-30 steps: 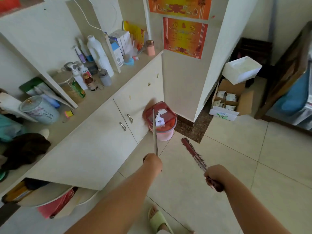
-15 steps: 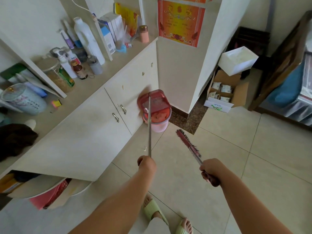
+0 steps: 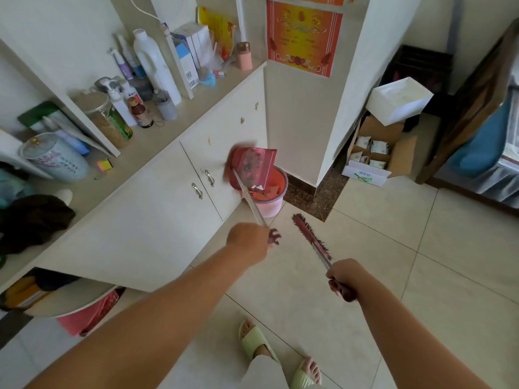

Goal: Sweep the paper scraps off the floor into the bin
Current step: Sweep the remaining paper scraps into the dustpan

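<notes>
One white cabinet (image 3: 157, 209) fills the left, its tabletop (image 3: 179, 119) crowded with bottles and boxes. On the floor (image 3: 393, 276) at the cabinet's far right corner stands one pink bin (image 3: 273, 204), with orange and white paper scraps (image 3: 265, 190) inside it. One red dustpan (image 3: 252, 167) hangs tilted over the bin's left rim, blurred, its long metal handle (image 3: 250, 202) running back to the left hand (image 3: 248, 240), which is curled round the handle's near end. One red brush (image 3: 310, 238) sits in the air to the right of the bin, bristle end far, held by the right hand (image 3: 344, 277) wrapped round its dark grip. Two feet in pale green slippers (image 3: 254, 339) show near the bottom edge.

Half a second ago the dustpan lay flatter over the bin — now it is tipped up and swung left, and its handle slants instead of running straight.
</notes>
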A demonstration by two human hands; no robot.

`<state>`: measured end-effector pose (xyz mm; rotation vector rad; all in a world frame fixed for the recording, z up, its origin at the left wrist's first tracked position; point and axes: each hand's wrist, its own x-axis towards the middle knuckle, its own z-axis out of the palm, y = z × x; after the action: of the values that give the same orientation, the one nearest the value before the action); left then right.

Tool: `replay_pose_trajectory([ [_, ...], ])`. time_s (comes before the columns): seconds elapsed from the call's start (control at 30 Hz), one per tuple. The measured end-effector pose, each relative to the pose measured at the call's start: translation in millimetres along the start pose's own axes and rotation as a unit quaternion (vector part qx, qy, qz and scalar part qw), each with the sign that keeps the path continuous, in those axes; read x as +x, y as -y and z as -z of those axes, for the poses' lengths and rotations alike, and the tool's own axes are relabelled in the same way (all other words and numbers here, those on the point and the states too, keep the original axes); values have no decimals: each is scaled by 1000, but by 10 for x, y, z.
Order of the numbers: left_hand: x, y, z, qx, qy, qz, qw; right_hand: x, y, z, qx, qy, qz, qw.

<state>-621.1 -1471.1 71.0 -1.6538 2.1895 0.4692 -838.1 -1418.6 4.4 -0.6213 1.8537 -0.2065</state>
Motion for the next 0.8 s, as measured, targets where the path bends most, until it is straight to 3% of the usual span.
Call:
replay_pose_trajectory([
  [0.03,35,69,70,-22,-57,2,998,-64,59,-21,-33,26,-2,999],
  [0.1,-64,157,402,-49,-125,11,991,-123,7,-80,-174,-3,70,982],
  [0.17,-155,288,642,-106,-163,18,981,-54,43,-100,-49,20,20,998],
  [0.3,-479,576,1010,-184,-136,52,972,1,25,-194,4,20,-34,999],
  [0.47,-706,931,903,-300,-80,97,946,167,79,-434,51,29,-65,996],
  [0.7,-695,1240,73,-277,-36,155,948,326,238,-817,49,50,-44,997],
  [0.8,-602,1445,-234,-268,-10,169,948,421,494,-1007,-12,66,-22,997],
])
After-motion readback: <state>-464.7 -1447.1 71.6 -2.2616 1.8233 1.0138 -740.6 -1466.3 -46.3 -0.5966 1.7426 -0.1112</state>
